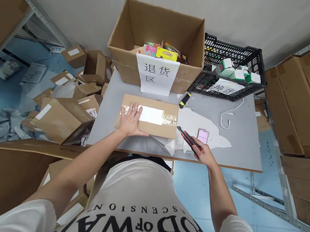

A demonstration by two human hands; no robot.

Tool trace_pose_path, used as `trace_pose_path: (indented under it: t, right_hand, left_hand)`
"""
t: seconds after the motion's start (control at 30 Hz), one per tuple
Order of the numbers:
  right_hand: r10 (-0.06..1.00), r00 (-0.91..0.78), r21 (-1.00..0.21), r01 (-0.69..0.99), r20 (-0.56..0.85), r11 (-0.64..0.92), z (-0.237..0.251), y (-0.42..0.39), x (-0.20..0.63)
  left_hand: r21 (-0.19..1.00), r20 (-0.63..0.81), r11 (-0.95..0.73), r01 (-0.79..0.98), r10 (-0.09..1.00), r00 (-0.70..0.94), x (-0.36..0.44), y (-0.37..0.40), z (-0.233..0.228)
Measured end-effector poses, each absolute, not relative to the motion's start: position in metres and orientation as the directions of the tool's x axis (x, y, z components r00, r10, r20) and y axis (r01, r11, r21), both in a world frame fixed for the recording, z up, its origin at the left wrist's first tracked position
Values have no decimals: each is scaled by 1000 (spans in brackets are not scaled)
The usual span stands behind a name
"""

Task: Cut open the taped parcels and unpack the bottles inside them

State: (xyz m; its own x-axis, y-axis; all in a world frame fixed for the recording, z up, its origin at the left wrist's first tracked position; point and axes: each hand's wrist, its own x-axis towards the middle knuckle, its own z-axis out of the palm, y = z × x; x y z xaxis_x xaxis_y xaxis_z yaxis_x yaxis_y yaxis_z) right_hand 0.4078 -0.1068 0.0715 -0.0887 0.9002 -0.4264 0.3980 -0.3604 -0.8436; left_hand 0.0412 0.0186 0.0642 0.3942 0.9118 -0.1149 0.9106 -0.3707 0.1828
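A flat brown cardboard parcel (152, 129) with a white label and clear tape lies on the grey table (242, 147). My left hand (130, 121) rests flat on its left part, fingers spread. My right hand (201, 150) grips a red and black utility knife (187, 137) whose tip points at the parcel's right edge, just beside it. Under the parcel's near edge lies crumpled clear plastic wrap (155, 146).
A large open carton (156, 40) with a paper sign and a black crate (230, 71) of small boxes stand at the table's back. A yellow marker (184, 100), white cable (228, 117) and small pink item (202, 136) lie nearby. Parcels (62, 111) pile at left; shelves flank both sides.
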Motion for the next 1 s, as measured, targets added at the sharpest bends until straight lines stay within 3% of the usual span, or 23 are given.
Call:
trace_pose_path:
  t: [0.37, 0.6, 0.7, 0.83, 1.0]
  right_hand:
    - [890, -96, -837, 399, -445, -375, 73, -116, 408]
    - [945, 110, -805, 498, -308, -321, 76, -121, 427]
    - [981, 76, -723, 666, -181, -185, 90, -103, 423]
    - [976, -219, -562, 808, -9, 177, 113, -58, 377]
    - [846, -514, -297, 837, -141, 459, 129, 2, 281]
  left_hand:
    - [178, -109, -396, 901, 902, 418, 40, 19, 63]
    - [205, -26, -476, 855, 871, 491, 34, 9, 60]
    - [226, 7, -532, 816, 838, 545, 29, -7, 55]
    - [240, 39, -496, 834, 864, 502, 19, -32, 48]
    - [239, 46, -461, 855, 885, 464, 12, -46, 45]
